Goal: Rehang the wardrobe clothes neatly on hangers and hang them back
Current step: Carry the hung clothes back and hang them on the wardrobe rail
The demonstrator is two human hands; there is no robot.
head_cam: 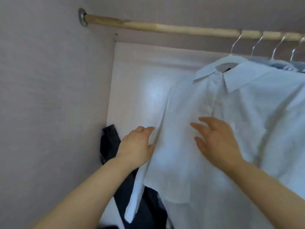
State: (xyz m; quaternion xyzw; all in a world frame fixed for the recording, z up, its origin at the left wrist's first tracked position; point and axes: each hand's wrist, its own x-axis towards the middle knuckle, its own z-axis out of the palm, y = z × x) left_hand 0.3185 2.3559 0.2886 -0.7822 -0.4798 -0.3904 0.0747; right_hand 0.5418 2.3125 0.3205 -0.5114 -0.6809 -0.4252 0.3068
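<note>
The white shirt (231, 129) hung straight down under the wooden rail (165, 28), long axis vertical, on the leftmost hanger. The right hand (216, 139) was spread wide at its chest, gripping nothing. The left hand (137, 146) sat at the side seam, fingers curved; couldn't tell if it pinched cloth. The rail looked bare toward its left bracket, so probably room to slide.
</note>
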